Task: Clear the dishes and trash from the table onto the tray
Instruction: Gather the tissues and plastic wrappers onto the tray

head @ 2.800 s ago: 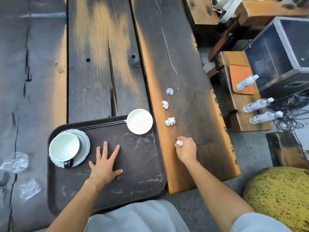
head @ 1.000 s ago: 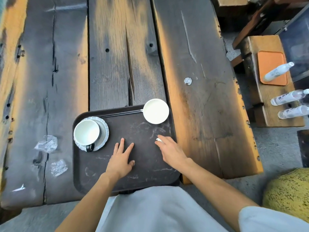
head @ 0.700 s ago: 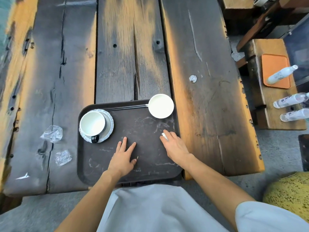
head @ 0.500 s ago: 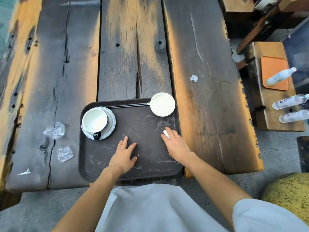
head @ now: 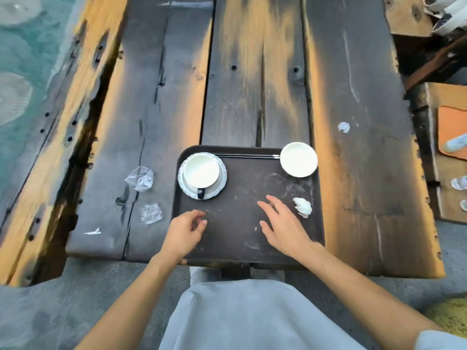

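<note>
A dark brown tray [head: 242,238] lies at the near edge of the wooden table [head: 252,84]. On it are a white cup on a saucer [head: 201,175] at the back left, black chopsticks [head: 246,156] along the back rim, a white bowl [head: 298,159] at the back right, and crumpled white paper [head: 302,207] near the right rim. My right hand [head: 284,223] hovers open just left of that paper, holding nothing. My left hand [head: 183,232] is over the tray's left rim, fingers loosely curled and empty. Two clear plastic wrappers [head: 140,178] [head: 151,213] lie on the table left of the tray.
A small round wad [head: 344,127] lies on the table beyond the tray's right corner. A white scrap [head: 93,232] sits near the table's front left edge. A wooden bench with an orange pad [head: 451,130] and bottles stands at the right.
My right hand has let go of the crumpled paper on the tray and drawn back to the left. My left hand has lifted and slid left to the tray's rim, fingers curling.
</note>
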{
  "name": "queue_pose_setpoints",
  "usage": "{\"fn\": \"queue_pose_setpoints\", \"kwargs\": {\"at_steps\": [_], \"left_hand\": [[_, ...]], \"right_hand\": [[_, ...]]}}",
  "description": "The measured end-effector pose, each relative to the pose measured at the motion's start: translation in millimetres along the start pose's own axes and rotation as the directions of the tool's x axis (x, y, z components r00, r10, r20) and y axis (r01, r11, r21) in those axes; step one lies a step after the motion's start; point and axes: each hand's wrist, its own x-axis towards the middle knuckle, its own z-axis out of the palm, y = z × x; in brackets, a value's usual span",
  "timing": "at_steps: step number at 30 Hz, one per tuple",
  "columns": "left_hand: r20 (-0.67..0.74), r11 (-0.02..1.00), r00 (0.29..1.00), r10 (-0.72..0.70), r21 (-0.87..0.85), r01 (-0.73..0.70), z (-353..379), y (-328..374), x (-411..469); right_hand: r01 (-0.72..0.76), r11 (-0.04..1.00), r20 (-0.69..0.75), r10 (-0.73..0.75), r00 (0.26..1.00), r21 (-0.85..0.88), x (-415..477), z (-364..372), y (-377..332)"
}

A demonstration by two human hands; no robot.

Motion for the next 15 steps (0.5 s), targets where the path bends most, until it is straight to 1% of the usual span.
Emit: {"fn": "queue_pose_setpoints", "kwargs": {"at_steps": [2,4,6,7,9,12,15], "left_hand": [[-0.124,0.990,0.984,-0.126,-0.073,0.117,-23.2,-27.6,-1.5],[-0.222,0.958,0.938,-0.265,-0.175,0.229,-41.9,-54.0,-0.9],[-0.288,0.936,0.895,-0.340,-0.199,0.292,-55.2,-79.5,2.5],[-0.285,0.928,0.887,-0.363,-0.192,0.318,-58.7,-91.0,6.1],[-0.233,0.918,0.891,-0.390,-0.172,0.356,-61.7,-106.4,13.0],[-0.177,0.934,0.918,-0.355,-0.090,0.344,-64.2,-124.9,24.2],[-0.110,0.941,0.935,-0.339,-0.017,0.339,-65.6,-139.7,29.9]], "right_hand": [[0.044,0.994,0.077,-0.052,0.996,0.101,16.1,5.3,-43.4],[0.093,0.981,0.122,-0.114,0.986,0.171,35.7,13.9,-88.4],[0.137,0.965,0.139,-0.171,0.975,0.225,56.5,26.8,-134.1],[0.147,0.960,0.146,-0.185,0.972,0.239,67.1,32.7,-154.9],[0.131,0.958,0.157,-0.175,0.972,0.256,89.0,44.7,-187.8],[0.092,0.961,0.166,-0.138,0.976,0.262,123.8,66.1,-221.5],[0.075,0.984,0.188,-0.105,0.976,0.162,154.1,77.8,-237.0]]}}
